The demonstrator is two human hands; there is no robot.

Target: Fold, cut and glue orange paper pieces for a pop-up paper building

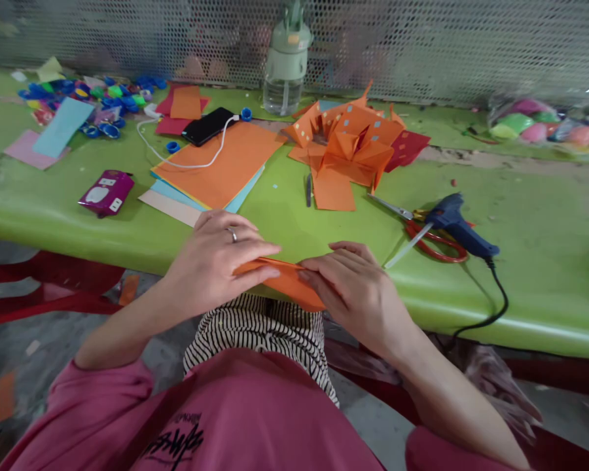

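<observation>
A folded piece of orange paper (294,282) is held at the near edge of the green table, in front of my body. My left hand (220,261), with a ring on one finger, pinches its left end between thumb and fingers. At the right, my right hand (356,288) grips the paper along its upper edge, thumb below and fingers curled over it. Parts of the paper are hidden behind both hands. Beyond my left hand lies a stack of coloured sheets (226,163), orange on top with blue and pale ones beneath.
Folded orange paper shapes (353,140) stand at the back centre by a water bottle (285,69). Scissors (434,245) and a corded blue glue gun (459,226) lie right. A phone (209,126) with a white cable rests on the sheets; a purple packet (107,193) lies left.
</observation>
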